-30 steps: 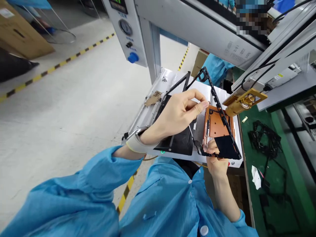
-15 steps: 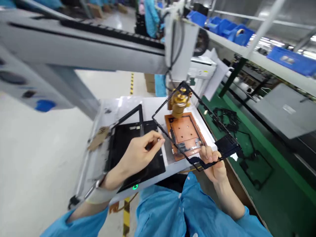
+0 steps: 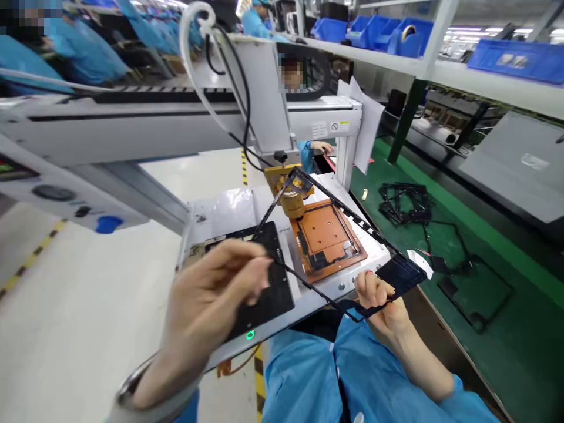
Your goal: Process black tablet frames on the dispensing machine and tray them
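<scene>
My right hand (image 3: 381,299) grips a thin black plastic frame (image 3: 348,205) by its near corner, beside a wider dark panel on it. The frame is tilted up in the air before the machine's brass-coloured head (image 3: 292,202). My left hand (image 3: 215,299), blurred, is raised at the frame's left corner with thumb and fingers drawn together. Whatever is between those fingertips cannot be made out. Behind that hand, a black fixture plate (image 3: 268,299) lies on the white machine bed, partly covered. An orange fixture plate (image 3: 328,226) with dark strips lies to its right.
The machine's grey crossbeam (image 3: 176,132) spans above the bed. Several black frames (image 3: 405,202) lie on the green surface (image 3: 520,346) at right. Blue bins (image 3: 515,61) stand on a shelf. A co-worker's hand (image 3: 321,147) shows behind the machine.
The view has turned, shifting the machine leftward. My left hand has come closer to the camera and now overlaps the frame's left corner. My right hand keeps its grip on the frame.
</scene>
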`<state>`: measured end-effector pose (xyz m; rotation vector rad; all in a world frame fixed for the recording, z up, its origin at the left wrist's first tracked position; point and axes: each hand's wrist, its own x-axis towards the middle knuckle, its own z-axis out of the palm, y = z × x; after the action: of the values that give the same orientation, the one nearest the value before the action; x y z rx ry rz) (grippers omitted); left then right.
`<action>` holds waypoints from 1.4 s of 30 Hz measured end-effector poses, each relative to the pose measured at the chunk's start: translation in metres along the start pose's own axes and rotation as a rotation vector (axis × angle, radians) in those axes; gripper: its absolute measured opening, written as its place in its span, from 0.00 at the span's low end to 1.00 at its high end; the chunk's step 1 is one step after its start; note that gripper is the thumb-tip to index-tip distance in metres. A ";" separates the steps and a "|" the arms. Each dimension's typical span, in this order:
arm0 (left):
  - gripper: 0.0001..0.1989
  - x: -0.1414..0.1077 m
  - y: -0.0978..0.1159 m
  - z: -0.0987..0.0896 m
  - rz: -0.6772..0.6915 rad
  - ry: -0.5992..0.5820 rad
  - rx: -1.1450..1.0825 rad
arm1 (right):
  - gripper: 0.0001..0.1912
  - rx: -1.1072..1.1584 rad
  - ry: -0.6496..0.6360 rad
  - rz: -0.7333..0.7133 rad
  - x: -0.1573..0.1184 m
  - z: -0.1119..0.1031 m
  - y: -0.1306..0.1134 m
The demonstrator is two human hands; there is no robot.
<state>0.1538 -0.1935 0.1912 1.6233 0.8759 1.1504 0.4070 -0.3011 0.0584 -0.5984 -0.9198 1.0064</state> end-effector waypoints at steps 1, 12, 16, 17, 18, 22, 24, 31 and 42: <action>0.08 0.003 0.009 0.013 -0.007 -0.085 0.019 | 0.33 0.007 -0.021 -0.005 0.000 -0.001 0.002; 0.08 0.033 0.024 0.072 0.066 -0.150 -0.122 | 0.36 -0.037 -0.074 -0.015 -0.002 -0.007 0.008; 0.09 0.032 0.024 0.072 0.073 -0.158 -0.117 | 0.37 -0.060 -0.038 0.001 -0.004 -0.008 0.009; 0.09 0.032 0.025 0.072 0.078 -0.152 -0.106 | 0.38 -0.065 -0.036 0.009 -0.004 -0.008 0.009; 0.09 0.033 0.025 0.072 0.080 -0.146 -0.093 | 0.38 -0.070 -0.037 0.014 -0.005 -0.009 0.009; 0.11 0.033 0.024 0.071 0.088 -0.129 -0.051 | 0.35 -0.074 -0.054 0.006 -0.007 -0.012 0.008; 0.13 0.031 0.024 0.070 0.098 -0.117 -0.022 | 0.33 -0.090 -0.068 0.015 -0.007 -0.014 0.008; 0.16 0.031 0.023 0.069 0.109 -0.097 0.048 | 0.35 -0.173 -0.069 0.049 -0.007 -0.016 0.008; 0.17 0.029 0.021 0.071 0.105 -0.092 0.022 | 0.28 -0.141 -0.110 0.017 -0.010 -0.021 0.013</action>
<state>0.2311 -0.1933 0.2105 1.7434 0.7539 1.1312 0.4175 -0.3049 0.0340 -0.6751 -1.0911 1.0026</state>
